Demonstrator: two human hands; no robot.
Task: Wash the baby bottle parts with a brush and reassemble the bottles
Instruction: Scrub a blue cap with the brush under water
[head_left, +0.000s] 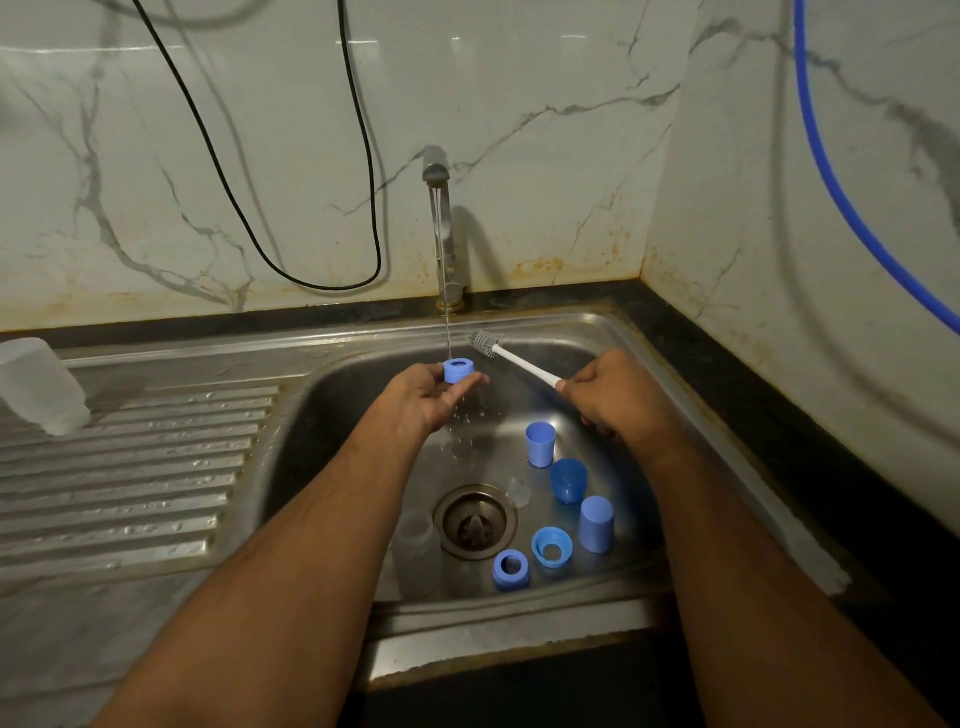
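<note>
head: sink (649, 358) with blue caps (540, 444)

Brushed steel sink (597, 332), glossy marble wall (519, 78), plastic ring (458, 370).

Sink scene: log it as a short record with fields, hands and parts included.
left hand: holds blue ring under tap stream
right hand: grips brush, bristles beside the ring
tap: running
sink: three blue caps, two blue rings, clear bottle lying by the drain
drainboard: clear bottle
</note>
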